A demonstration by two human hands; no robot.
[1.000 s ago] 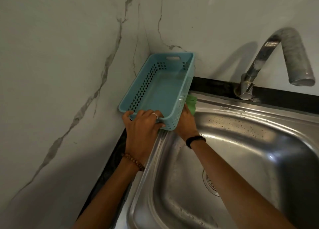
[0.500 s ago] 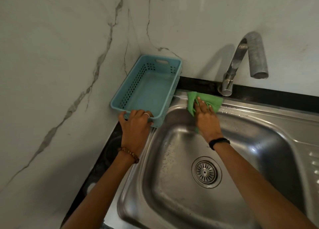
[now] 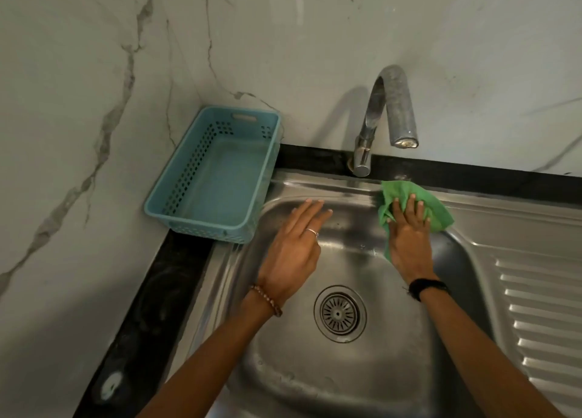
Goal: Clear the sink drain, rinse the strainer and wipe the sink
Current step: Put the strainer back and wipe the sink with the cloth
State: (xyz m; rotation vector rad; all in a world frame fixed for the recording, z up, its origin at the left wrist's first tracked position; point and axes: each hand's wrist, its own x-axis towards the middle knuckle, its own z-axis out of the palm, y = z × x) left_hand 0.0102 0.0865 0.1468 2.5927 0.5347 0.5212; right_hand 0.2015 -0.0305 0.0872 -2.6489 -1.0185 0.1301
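- Now, on my feed, the right hand (image 3: pixel 409 244) lies flat on a green cloth (image 3: pixel 419 203), fingers spread and nearly straight, pressing it against the back wall and rim of the sink (image 3: pixel 504 222); nothing is curled round the cloth, it is only held down under the palm and fingers.
- Most of the cloth shows beyond the fingertips and to their right, bunched over the rim; a narrow strip of it hangs down along the thumb side of that hand, into the basin.
- Just beyond the cloth, slightly to the left of the right hand, I see the base of the faucet (image 3: pixel 378 118), with its spout arching above the fingertips.
- My view shows the left hand (image 3: pixel 293 251) open, fingers straight and close together, holding nothing; its fingertips reach the back wall of the basin, though I cannot tell whether they touch the steel or hover just off it.
- A ring sits on one left finger, a beaded bracelet (image 3: pixel 267 301) on that wrist, and a black band (image 3: pixel 426 287) on the right wrist.
- Between the two wrists and nearer to me than both hands, the strainer (image 3: pixel 339 313) sits in the drain at the bottom of the basin, apart from either hand.
- Left of the left hand, just beside its fingers, a blue basket (image 3: pixel 176 197) stands in the corner against the marble wall (image 3: pixel 78 87).
- Right of the right hand runs the ribbed draining board (image 3: pixel 541 307).
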